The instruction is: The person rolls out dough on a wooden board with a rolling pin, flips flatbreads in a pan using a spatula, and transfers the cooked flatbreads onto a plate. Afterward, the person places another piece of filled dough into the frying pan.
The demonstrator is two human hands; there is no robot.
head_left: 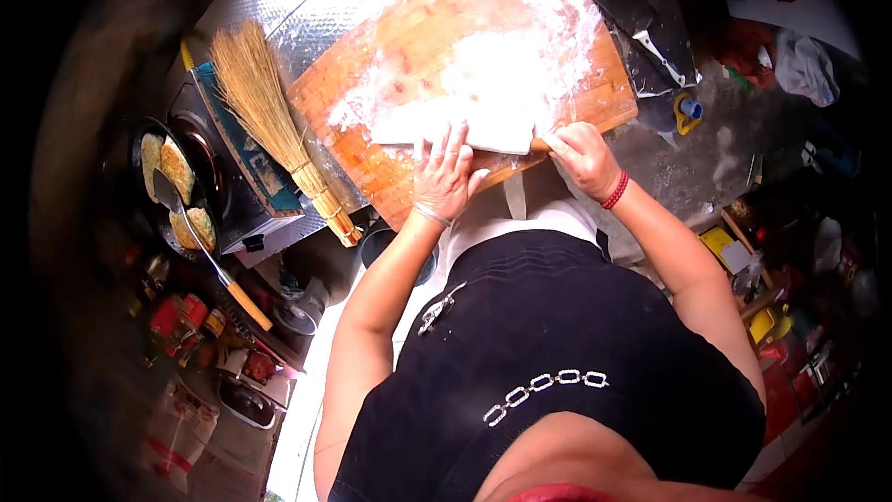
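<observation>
A floured wooden board (423, 23) lies in front of me, and a pale sheet of dough (506, 136) runs along its near edge. It appears wrapped around a rolling pin (539, 143), of which only a short wooden end shows at the right. My left hand (442, 177) rests on the left part of the dough, its fingers stretched out and spread. The fingers of my right hand (583, 158) are closed around the bare end of the pin. Glare on the white flour (492, 65) hides where the dough's far edge ends.
Left of the board lies a straw broom (255, 84). Beyond it, a black pan (149, 135) holds several browned flat pieces and a spatula (243, 302) with a wooden handle. A white-handled knife (660, 58) lies at the right, near a yellow tape dispenser-like object (688, 114).
</observation>
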